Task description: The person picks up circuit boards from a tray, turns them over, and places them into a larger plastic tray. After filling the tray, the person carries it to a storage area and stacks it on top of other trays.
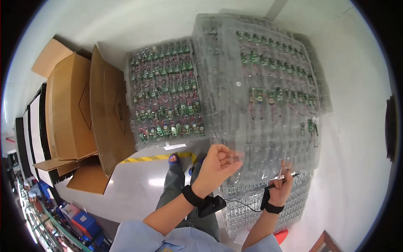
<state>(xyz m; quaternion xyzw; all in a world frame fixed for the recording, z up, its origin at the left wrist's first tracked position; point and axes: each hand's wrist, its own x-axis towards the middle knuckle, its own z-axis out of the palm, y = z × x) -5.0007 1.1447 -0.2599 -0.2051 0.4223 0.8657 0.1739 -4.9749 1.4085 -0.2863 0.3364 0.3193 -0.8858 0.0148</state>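
A large clear plastic tray (pixel 268 155) tops the right-hand stack. Small green circuit boards (pixel 273 94) with thin red and dark wires fill several of its far rows, while the nearer pockets show bare plastic. My left hand (pixel 218 166) is closed at the tray's left edge near its front corner, fingertips slightly blurred. At the front edge my right hand (pixel 282 187) pinches the tray's rim, its fingers partly seen through the plastic. Dark bands with small black devices sit on both wrists, and a thin black cable runs between them.
Left of the stack stands another tray pile (pixel 166 90) full of green boards. An open cardboard box (pixel 73 105) lies farther left. Below my hands are more clear trays (pixel 264 214). Yellow-black tape (pixel 147 158) marks the floor; a white wall (pixel 352 105) rises at right.
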